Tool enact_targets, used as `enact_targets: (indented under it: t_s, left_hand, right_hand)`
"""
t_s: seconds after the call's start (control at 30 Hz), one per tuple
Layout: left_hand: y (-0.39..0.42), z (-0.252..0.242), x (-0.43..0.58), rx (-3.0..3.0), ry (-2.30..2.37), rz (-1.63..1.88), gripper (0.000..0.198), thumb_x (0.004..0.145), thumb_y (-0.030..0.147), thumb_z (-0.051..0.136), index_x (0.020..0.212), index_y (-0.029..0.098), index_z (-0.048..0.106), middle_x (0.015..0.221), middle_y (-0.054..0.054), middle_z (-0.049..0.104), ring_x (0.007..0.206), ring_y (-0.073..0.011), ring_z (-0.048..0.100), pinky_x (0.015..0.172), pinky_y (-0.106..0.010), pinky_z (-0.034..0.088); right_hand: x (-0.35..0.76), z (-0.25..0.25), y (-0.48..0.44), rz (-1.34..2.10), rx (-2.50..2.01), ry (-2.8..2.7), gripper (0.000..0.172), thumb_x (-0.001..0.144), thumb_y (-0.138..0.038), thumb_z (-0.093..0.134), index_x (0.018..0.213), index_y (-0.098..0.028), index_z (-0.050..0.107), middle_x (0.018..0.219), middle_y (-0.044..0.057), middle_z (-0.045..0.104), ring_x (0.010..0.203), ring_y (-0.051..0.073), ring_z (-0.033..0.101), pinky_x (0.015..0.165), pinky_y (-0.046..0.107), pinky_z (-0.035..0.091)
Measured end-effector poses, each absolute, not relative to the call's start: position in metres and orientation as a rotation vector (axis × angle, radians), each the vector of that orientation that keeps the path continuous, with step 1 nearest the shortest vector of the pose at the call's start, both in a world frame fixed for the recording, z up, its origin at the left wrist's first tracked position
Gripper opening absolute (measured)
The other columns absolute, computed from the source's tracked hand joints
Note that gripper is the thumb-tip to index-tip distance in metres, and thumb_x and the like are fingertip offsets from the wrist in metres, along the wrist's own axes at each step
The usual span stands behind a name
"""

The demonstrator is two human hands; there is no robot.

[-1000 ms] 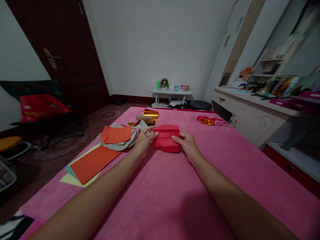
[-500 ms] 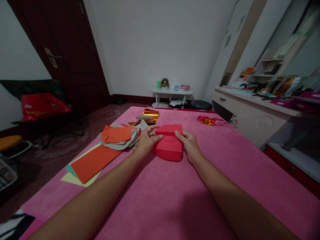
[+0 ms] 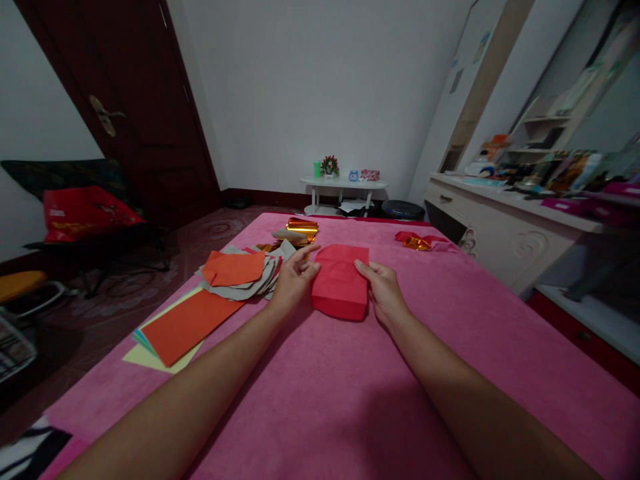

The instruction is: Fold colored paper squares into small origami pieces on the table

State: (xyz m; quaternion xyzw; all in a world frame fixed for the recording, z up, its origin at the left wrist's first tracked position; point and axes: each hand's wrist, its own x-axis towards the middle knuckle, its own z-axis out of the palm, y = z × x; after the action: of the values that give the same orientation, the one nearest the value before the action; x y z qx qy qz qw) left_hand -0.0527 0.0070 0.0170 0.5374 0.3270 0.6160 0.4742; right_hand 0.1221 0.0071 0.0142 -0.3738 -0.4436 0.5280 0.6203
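Observation:
A creased piece of red paper (image 3: 341, 283) is held up between my two hands over the pink cloth (image 3: 320, 380). My left hand (image 3: 296, 273) pinches its left edge between thumb and fingers, the index finger reaching out along the upper side. On the right edge, my right hand (image 3: 384, 285) grips it with the thumb on top and the other fingers behind, partly hidden. Fold lines cross the paper, and its lower part bends down. Close to my left hand lies a pile of grey cut sheets (image 3: 245, 290) topped by an orange piece (image 3: 233, 267).
Orange paper (image 3: 190, 327) lies over yellow and blue sheets at the left edge. A shiny gold roll (image 3: 303, 230) sits behind the pile. Red and gold scraps (image 3: 417, 242) lie at the far right. A white dresser (image 3: 510, 220) stands along the right side.
The red paper's upper part, earlier folded with a raised band, now lies flatter and more opened out. Both hands have shifted slightly, the right one a little to the right, still holding the paper.

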Motion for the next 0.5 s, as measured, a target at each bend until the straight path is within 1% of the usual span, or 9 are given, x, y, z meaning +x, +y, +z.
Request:
enact_targets:
  t_s: [0.07,0.13,0.2,0.3,0.43,0.5]
  left_hand:
    - [0.0069,0.0176,-0.0533,1.324,0.818,1.508,0.035,0.075,0.029,0.067,0.108,0.018,0.066,0.076,-0.002,0.066,0.065,-0.0113,0.057,0.058,-0.020,0.041]
    - [0.0072,0.0167,-0.0538,1.331,0.844,1.491,0.027,0.073,0.030,0.069,0.096,0.016,0.070,0.087,-0.006,0.068,0.071,-0.0132,0.059,0.062,-0.022,0.043]
    - [0.0076,0.0146,-0.0541,1.345,0.857,1.455,0.027,0.069,0.030,0.073,0.092,0.015,0.072,0.087,-0.007,0.069,0.071,-0.0137,0.059,0.063,-0.023,0.044]
    - [0.0082,0.0117,-0.0545,1.382,0.848,1.393,0.035,0.065,0.029,0.076,0.096,0.016,0.071,0.083,-0.006,0.070,0.066,-0.0125,0.059,0.061,-0.023,0.044]
    - [0.0098,0.0105,-0.0552,1.387,0.785,1.381,0.042,0.062,0.024,0.078,0.102,0.015,0.068,0.092,-0.008,0.069,0.070,-0.0138,0.061,0.063,-0.024,0.047]
    - [0.0112,0.0100,-0.0556,1.352,0.764,1.381,0.045,0.061,0.022,0.078,0.105,0.014,0.066,0.092,-0.008,0.069,0.072,-0.0153,0.062,0.062,-0.025,0.048]
  right_hand:
    - [0.1229,0.0126,0.0088,1.192,-0.849,-1.003,0.020,0.066,-0.035,0.075,0.070,-0.017,0.069,0.064,0.001,0.068,0.055,0.016,0.059,0.057,0.028,0.047]
    - [0.1235,0.0112,0.0107,1.177,-0.838,-0.984,0.020,0.066,-0.035,0.075,0.071,-0.017,0.069,0.065,0.001,0.068,0.055,0.015,0.060,0.057,0.028,0.048]
    - [0.1237,0.0106,0.0120,1.164,-0.838,-0.972,0.021,0.066,-0.036,0.074,0.075,-0.017,0.070,0.066,0.001,0.069,0.056,0.016,0.060,0.057,0.028,0.048]
    - [0.1231,0.0114,0.0125,1.136,-0.853,-0.967,0.021,0.066,-0.036,0.073,0.075,-0.018,0.070,0.067,0.001,0.070,0.057,0.017,0.062,0.057,0.028,0.048]
    - [0.1225,0.0140,0.0109,1.126,-0.839,-0.977,0.019,0.066,-0.036,0.072,0.074,-0.019,0.069,0.068,0.000,0.070,0.059,0.017,0.062,0.057,0.029,0.048]
    - [0.1225,0.0150,0.0100,1.131,-0.832,-0.989,0.020,0.067,-0.036,0.072,0.076,-0.019,0.069,0.068,0.000,0.070,0.058,0.017,0.062,0.056,0.028,0.048]
